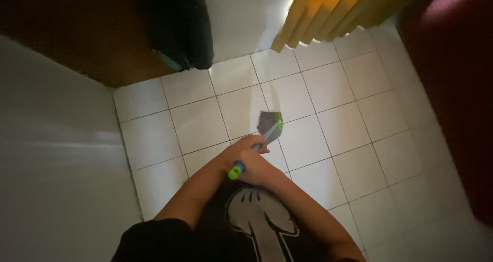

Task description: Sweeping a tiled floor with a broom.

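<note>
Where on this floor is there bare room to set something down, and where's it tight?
White tiled floor lies bare right of the broom head, up to the dark red furniture, and under the yellow curtain. Bare too along the grey wall. Tight around both hands on the broom handle.

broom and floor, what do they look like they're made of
The broom: likely plastic, going by its bright green handle end and collar; its grey bristles look synthetic, though blur leaves that open. The floor: probably glazed ceramic tile, white squares with dark grout lines and a soft sheen. Both hands grip the handle.
</note>
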